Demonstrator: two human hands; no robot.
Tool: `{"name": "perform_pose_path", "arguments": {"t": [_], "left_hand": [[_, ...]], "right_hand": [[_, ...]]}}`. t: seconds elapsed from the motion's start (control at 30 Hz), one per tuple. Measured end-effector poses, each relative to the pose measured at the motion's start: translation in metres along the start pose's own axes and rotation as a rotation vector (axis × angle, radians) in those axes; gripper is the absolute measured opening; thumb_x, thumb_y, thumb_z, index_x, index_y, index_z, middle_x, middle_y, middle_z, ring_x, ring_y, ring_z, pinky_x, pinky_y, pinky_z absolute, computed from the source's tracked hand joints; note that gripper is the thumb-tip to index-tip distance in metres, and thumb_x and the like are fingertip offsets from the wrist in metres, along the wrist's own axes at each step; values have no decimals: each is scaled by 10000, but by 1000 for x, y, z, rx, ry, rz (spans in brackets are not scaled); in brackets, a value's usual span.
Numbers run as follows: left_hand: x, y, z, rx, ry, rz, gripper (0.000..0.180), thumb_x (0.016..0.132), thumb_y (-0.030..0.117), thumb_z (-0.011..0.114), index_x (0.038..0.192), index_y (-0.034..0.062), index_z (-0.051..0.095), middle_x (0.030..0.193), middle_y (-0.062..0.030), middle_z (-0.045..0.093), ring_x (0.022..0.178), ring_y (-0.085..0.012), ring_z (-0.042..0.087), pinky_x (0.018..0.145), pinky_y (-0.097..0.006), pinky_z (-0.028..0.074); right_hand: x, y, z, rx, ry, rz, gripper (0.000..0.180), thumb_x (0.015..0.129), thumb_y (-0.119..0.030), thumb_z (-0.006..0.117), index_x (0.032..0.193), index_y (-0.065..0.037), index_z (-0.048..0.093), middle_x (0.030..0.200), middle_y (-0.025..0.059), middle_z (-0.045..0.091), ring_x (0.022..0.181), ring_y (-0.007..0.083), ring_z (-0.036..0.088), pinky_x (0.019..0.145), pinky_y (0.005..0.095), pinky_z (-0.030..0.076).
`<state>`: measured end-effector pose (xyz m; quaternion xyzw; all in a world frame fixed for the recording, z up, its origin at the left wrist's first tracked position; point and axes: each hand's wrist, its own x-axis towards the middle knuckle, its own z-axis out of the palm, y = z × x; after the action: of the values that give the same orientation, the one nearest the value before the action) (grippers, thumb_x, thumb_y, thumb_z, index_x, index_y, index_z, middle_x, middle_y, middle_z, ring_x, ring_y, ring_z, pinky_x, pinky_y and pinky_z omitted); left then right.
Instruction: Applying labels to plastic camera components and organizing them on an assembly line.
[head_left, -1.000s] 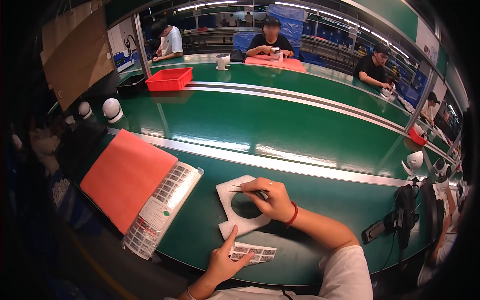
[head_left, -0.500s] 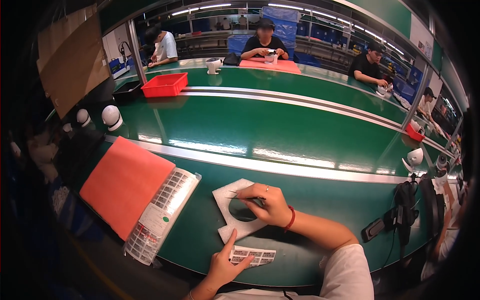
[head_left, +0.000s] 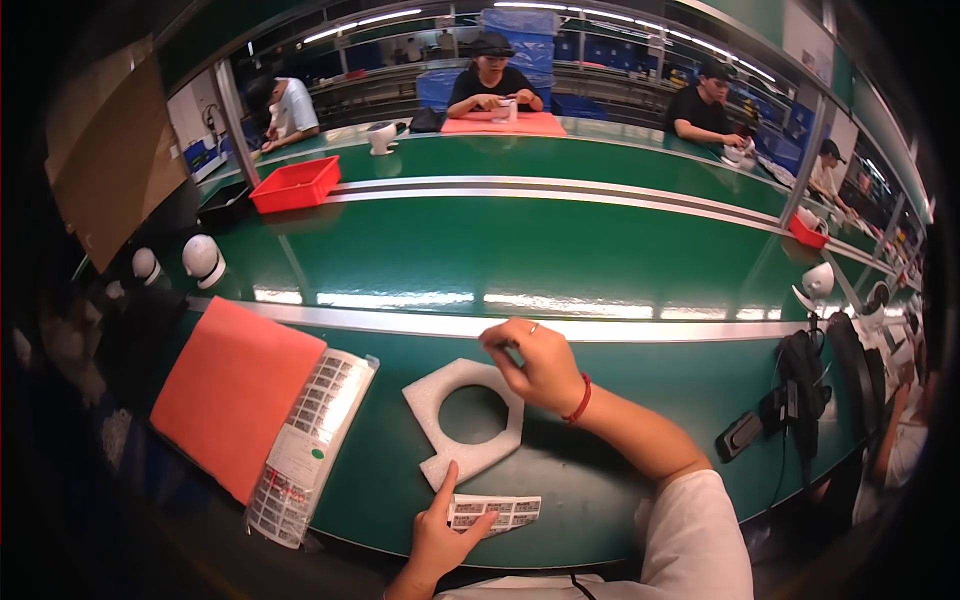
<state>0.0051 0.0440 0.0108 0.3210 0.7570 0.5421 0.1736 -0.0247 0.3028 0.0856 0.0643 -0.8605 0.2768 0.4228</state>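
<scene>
My left hand (head_left: 440, 540) pinches a small sheet of printed labels (head_left: 510, 512) near the table's front edge. Its outstretched finger reaches the lower corner of a white foam piece (head_left: 425, 400) with a large round hole, lying flat on the green table. Just above the foam's right side, my right hand (head_left: 540, 370) is raised with curled fingers. The dark, thin-tipped tweezers it held are now mostly hidden in the fingers; their tips do not show clearly.
At left, an orange sheet (head_left: 240, 390) partly covers a stack of label sheets (head_left: 310, 450). Black cabled devices (head_left: 790, 400) lie at right. White round camera-like units (head_left: 203, 262) and a red bin (head_left: 297, 185) stand farther back. Several people work across the table.
My right hand has lifted up and away from the foam, uncovering its round hole. My left hand still holds the label sheet. The whole view has shifted slightly.
</scene>
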Motion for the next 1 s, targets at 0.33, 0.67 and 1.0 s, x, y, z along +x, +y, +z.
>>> {"name": "perform_pose_path", "arguments": {"t": [0.33,0.67,1.0], "left_hand": [[-1,-5,2,-19,-5,8,837,733,147,789,1418,-15,339,838,-142,710,765,-168,699,688,-281,540],[0,0,2,30,16,-2,831,739,220,791,1411,-2,355,815,-157,703,756,-216,709,693,-314,547],[-3,3,-2,52,27,55,807,750,244,786,1393,-21,376,807,-164,698,754,-220,710,693,-312,549]], "right_hand": [[16,28,-38,138,7,371,103,858,-83,614,943,-24,623,805,114,674,681,211,666,625,297,524],[16,11,-32,199,221,149,177,811,74,591,938,-12,680,884,127,691,799,207,672,704,295,530],[24,-1,-68,453,322,189,203,841,113,548,968,10,667,933,86,670,838,132,632,754,234,500]]}}
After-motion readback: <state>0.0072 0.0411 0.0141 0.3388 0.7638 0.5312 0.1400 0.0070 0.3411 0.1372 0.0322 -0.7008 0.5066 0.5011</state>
